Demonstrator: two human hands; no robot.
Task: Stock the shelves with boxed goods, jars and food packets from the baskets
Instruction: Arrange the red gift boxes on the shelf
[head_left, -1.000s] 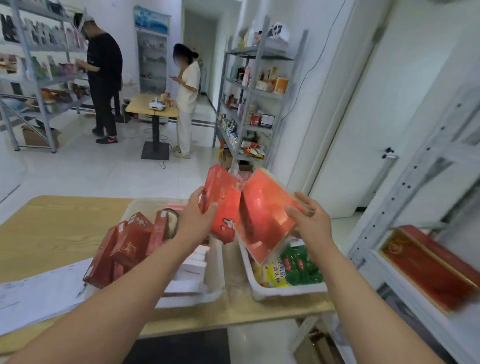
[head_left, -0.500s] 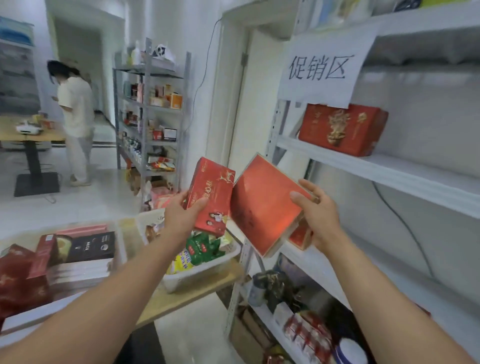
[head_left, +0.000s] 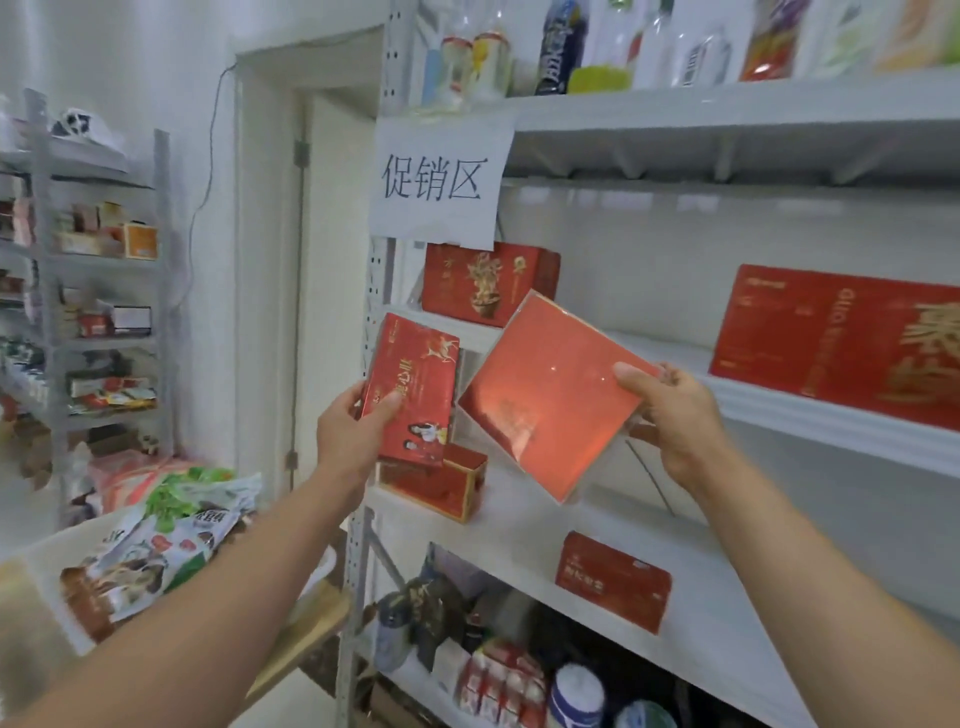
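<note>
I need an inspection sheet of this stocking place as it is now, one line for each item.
Surface: white shelf board just below the held boxes.
Job's things: tall red box and flat red box, both held in the air, tilted; food packets lower left.
Clutter: small red box and red carton on that board; jars on the shelf below.
Grippers: left hand grips the tall red box; right hand grips the flat red box.
Cables: dark cable on the wall by the door; thin cable behind the shelf.
Surroundings: paper sign, grey rack, white door.
</note>
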